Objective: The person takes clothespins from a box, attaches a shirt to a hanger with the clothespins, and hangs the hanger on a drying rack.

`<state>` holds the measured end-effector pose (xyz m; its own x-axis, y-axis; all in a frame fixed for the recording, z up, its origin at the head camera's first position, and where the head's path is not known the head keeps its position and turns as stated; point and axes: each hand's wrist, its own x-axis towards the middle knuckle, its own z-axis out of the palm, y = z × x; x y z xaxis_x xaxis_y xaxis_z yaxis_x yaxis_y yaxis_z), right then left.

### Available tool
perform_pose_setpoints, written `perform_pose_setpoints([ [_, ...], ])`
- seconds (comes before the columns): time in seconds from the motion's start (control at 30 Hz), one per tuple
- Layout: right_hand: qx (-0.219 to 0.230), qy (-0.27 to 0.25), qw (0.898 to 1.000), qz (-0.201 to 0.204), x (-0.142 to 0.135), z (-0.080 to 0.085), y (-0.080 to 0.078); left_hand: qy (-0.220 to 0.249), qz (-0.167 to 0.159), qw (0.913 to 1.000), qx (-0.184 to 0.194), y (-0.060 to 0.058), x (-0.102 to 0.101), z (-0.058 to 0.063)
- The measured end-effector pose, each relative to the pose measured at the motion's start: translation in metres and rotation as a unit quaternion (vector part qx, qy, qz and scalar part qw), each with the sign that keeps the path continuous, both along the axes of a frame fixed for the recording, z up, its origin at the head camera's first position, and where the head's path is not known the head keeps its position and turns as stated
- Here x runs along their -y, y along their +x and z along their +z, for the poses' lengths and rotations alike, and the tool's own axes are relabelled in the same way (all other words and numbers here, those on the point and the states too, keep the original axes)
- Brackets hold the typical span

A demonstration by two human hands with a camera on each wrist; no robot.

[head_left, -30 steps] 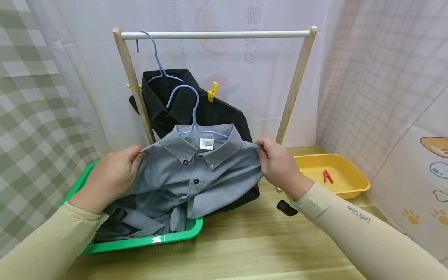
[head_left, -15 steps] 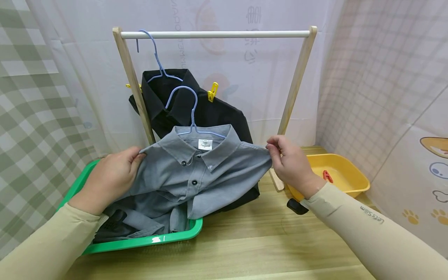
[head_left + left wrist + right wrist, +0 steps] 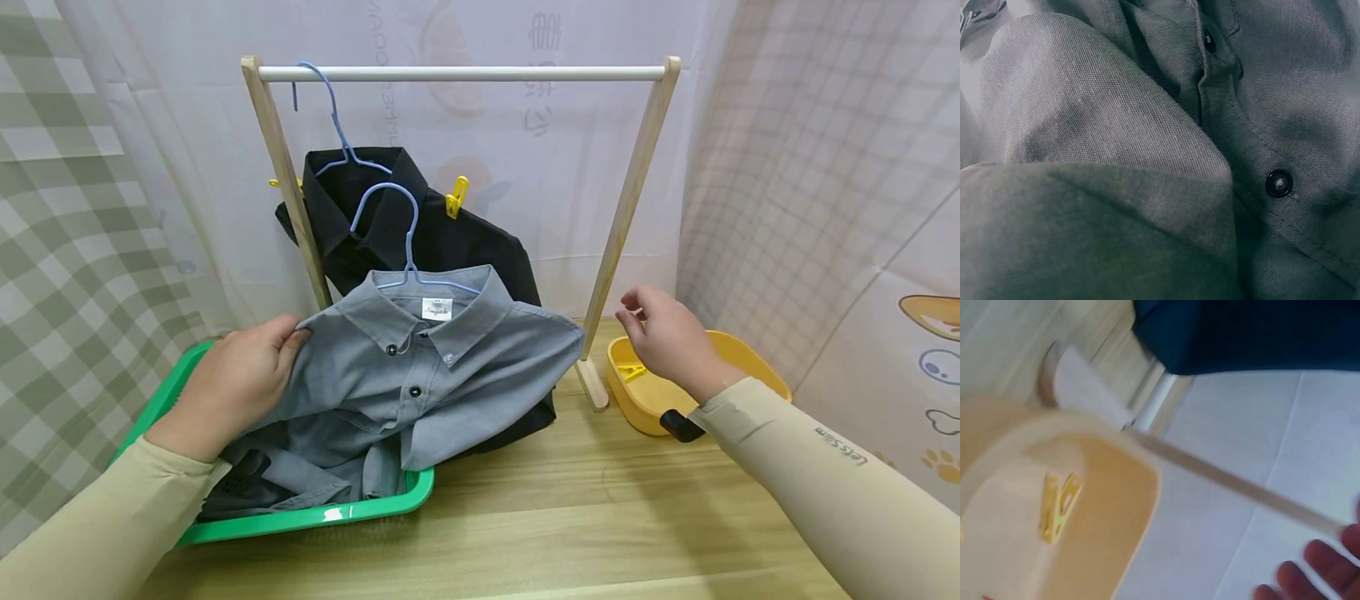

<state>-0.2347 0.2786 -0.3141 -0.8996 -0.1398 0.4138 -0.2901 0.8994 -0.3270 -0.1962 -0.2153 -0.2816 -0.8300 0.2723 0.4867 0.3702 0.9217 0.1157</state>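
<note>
My left hand [image 3: 236,379] pinches the left shoulder of a grey shirt [image 3: 480,350] between thumb and fingers. A blue hanger [image 3: 411,242] sits inside its collar, hook upward. The shirt's lower part lies in a green basket [image 3: 375,507]. In the left wrist view grey cloth with dark buttons [image 3: 1279,183] fills the picture. My right hand [image 3: 671,342] holds nothing, fingers loosely bent, over the near side of a yellow tray [image 3: 626,400]. A yellow clothespin [image 3: 1059,509] lies in that tray.
A wooden rack with a white rail [image 3: 465,74] stands behind. From its left end a black shirt [image 3: 472,242] hangs on another blue hanger [image 3: 333,108], with yellow clothespins [image 3: 456,197] at its shoulders. The rack's right foot [image 3: 592,385] stands beside the tray.
My right hand has let go of the shirt's right shoulder and moved right to the yellow tray. The left hand keeps its grip; the shirt has shifted slightly left.
</note>
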Motion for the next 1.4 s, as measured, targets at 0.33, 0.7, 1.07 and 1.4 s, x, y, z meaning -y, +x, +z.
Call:
perform_pose_setpoints([
  [0.33, 0.171, 0.122, 0.978, 0.013, -0.026, -0.014, -0.007, 0.006, 0.004, 1.0000, 0.004, 0.001, 0.000, -0.001],
  [0.7, 0.231, 0.187, 0.953, 0.059, -0.027, -0.030, -0.019, 0.007, 0.008, 0.9999, 0.001, 0.003, -0.001, -0.001],
  [1.07, 0.275, 0.252, 0.922, 0.104, -0.021, -0.041, -0.030, 0.011, 0.009, 0.9999, -0.002, 0.004, -0.004, -0.002],
  [1.4, 0.336, 0.262, 0.901, 0.078, -0.018, -0.046, -0.027, 0.011, 0.006, 0.9998, -0.013, 0.006, -0.004, -0.003],
])
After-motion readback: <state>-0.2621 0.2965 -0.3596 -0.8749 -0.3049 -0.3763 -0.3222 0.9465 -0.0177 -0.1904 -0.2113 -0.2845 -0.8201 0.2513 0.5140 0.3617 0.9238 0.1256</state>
